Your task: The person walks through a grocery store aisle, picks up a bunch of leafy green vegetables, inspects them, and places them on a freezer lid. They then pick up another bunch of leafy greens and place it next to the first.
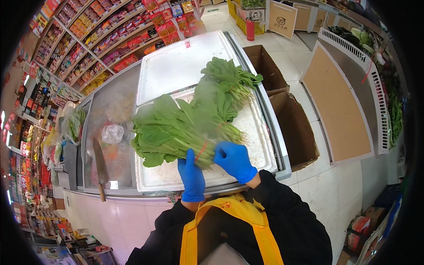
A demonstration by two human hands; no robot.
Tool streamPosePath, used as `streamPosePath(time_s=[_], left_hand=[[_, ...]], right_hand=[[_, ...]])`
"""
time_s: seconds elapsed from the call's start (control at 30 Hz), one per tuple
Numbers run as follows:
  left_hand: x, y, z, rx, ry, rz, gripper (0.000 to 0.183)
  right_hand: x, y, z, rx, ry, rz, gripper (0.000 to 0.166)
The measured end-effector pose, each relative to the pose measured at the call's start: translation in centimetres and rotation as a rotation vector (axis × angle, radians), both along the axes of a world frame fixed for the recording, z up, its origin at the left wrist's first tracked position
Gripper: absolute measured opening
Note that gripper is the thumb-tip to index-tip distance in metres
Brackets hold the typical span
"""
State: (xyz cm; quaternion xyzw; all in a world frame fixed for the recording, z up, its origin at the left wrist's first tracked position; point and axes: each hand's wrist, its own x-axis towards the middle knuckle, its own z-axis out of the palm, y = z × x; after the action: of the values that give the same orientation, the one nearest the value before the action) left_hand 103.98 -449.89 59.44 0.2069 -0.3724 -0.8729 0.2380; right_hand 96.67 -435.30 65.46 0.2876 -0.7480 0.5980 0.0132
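A bunch of leafy greens (165, 132), tied with a red band (201, 150), is tilted over a white foam tray (261, 159). My left hand (192, 177), in a blue glove, grips the bunch near the band, its thumb along the stems. At the stem ends, my gloved right hand (234, 161) is curled with its fingertips pinched on them; the exact contact is blurred. Behind lie more tied greens (228, 89), roots pointing right. A second white foam piece (185, 63) lies flat farther back.
Left of the tray, a large knife (100, 162) lies on the freezer's glass top (122, 86), its handle over the near edge. A crumpled plastic bag (112, 133) lies beside it. Open cardboard boxes (293, 129) stand on the floor at right, near a vegetable rack (377, 99).
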Motion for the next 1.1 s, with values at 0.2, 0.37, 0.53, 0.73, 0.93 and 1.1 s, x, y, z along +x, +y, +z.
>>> streamPosePath(time_s=[0.2, 0.37, 0.53, 0.73, 0.93, 1.1], left_hand=[[-0.5, -1.9, 1.6, -0.077, -0.034, 0.021, 0.041], [-0.9, -0.3, 3.3, -0.244, -0.156, 0.043, 0.041], [-1.5, 1.1, 2.0, -0.443, -0.145, -0.028, 0.038], [-2.5, 4.5, 5.5, -0.233, -0.316, -0.119, 0.038], [-2.7, 3.6, 3.4, -0.301, -0.322, -0.083, 0.036], [-2.7, 3.1, 1.5, -0.419, -0.283, -0.122, 0.041]], right_hand=[[-4.1, 9.7, -2.1, 0.111, 0.065, -0.373, 0.007], [-9.9, 19.9, -5.8, 0.679, 0.242, -0.631, 0.018], [-9.5, 15.7, -2.9, 0.494, 0.2, -0.283, 0.028], [-7.0, 5.4, 2.5, 0.143, 0.576, 0.27, 0.027], [-7.1, 3.0, 3.2, 0.31, 0.565, 0.3, 0.03], [-7.4, 2.3, 2.1, 0.321, 0.546, 0.276, 0.025]])
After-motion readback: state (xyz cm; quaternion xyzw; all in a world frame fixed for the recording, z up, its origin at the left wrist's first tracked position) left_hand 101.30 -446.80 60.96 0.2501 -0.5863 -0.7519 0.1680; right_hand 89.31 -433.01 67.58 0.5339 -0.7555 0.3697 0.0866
